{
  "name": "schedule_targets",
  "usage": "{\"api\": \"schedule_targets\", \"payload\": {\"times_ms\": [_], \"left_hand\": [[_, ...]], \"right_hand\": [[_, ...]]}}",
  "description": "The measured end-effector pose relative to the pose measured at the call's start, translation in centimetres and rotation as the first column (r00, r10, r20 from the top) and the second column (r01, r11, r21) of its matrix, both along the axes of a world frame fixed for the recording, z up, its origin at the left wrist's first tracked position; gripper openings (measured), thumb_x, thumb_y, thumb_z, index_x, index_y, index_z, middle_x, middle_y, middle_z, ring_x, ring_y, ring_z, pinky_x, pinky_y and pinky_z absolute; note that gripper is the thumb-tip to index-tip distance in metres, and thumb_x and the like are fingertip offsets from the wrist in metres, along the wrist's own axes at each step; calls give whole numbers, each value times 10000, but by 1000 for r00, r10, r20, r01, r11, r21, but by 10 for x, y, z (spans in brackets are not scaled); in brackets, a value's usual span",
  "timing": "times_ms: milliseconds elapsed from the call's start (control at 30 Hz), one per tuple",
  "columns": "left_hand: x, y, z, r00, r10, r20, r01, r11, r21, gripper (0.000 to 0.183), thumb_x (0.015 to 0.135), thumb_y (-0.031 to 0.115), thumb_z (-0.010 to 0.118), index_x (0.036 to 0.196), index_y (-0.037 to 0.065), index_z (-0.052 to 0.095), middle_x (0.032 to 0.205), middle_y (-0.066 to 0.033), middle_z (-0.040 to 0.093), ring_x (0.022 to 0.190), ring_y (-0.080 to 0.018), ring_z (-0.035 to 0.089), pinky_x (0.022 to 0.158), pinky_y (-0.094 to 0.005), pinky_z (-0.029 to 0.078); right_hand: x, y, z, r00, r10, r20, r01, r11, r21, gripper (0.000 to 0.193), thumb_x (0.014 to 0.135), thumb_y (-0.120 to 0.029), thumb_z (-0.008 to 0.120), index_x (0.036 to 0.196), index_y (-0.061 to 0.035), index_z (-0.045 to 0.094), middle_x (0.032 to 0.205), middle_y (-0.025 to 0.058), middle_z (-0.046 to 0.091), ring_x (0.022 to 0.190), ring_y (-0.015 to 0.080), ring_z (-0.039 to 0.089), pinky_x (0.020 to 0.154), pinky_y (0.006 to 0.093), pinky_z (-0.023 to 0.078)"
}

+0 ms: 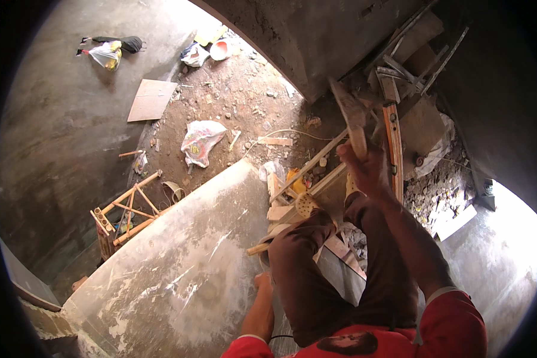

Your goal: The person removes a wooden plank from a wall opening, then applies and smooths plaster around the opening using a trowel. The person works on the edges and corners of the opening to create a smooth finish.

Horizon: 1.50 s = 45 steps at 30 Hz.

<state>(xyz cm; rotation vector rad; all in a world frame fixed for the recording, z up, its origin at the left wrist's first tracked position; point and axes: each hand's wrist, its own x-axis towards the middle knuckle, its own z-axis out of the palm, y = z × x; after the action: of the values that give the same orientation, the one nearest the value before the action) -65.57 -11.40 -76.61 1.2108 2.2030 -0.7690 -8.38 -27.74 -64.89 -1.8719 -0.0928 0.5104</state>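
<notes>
The right hand (367, 170) is wrapped around the handle of a tool (353, 114), raised in the middle of the scene, its flat head blurred and toward the far side, just left of a long orange bar (394, 146). The left hand (262, 279), nearer, is by the concrete wall (173, 268), partly hidden by the left knee (298, 241); I cannot tell its grip

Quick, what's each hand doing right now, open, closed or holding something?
Right hand: closed, holding a wooden-handled tool.
Left hand: low beside the trouser leg; open or closed cannot be told.
</notes>
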Motion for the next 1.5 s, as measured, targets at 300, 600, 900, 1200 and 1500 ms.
{"api": "schedule_targets", "payload": {"times_ms": [300,600,900,1200,1500], "left_hand": [[289,126,8,485,-663,571,105,692,715,329,967,219,660,1110,-76,628,1109,-197,677,1063,-289,641,962,-411,503],[614,95,89,-223,-969,107,-306,174,936,744,782,292,898,1342,25,487,1324,-133,487,1231,-296,481,1060,-438,401],[668,91,104,-156,-986,56,-474,124,872,901,745,447,917,1328,-45,438,1315,-234,462,1267,-401,431,1065,-532,364],[668,89,175,-144,-989,-29,-539,54,840,564,854,357,835,1239,25,592,1241,-111,569,1195,-265,529,1056,-411,412],[661,96,216,-186,-971,-153,-512,-37,858,336,886,320,800,1035,69,635,1002,-95,699,944,-293,613,910,-417,452]], "right_hand": [[-24,64,-75,1000,-16,5,15,991,134,383,992,-333,703,750,-56,596,622,-31,521,571,71,473,510,313,377],[-46,64,-186,996,51,77,-59,992,110,410,994,-363,691,719,-78,583,610,-45,525,571,65,496,517,302,394],[-1,66,-227,989,14,146,-50,968,248,366,977,-354,731,758,-95,592,624,-53,537,565,47,511,507,274,396],[58,92,-192,931,-18,364,-206,797,567,294,991,-235,718,806,-65,565,640,-46,510,585,44,470,507,289,365],[86,94,-56,515,-232,825,-223,893,390,390,980,-380,709,1027,-15,578,714,51,585,633,127,554,556,321,457]]}}
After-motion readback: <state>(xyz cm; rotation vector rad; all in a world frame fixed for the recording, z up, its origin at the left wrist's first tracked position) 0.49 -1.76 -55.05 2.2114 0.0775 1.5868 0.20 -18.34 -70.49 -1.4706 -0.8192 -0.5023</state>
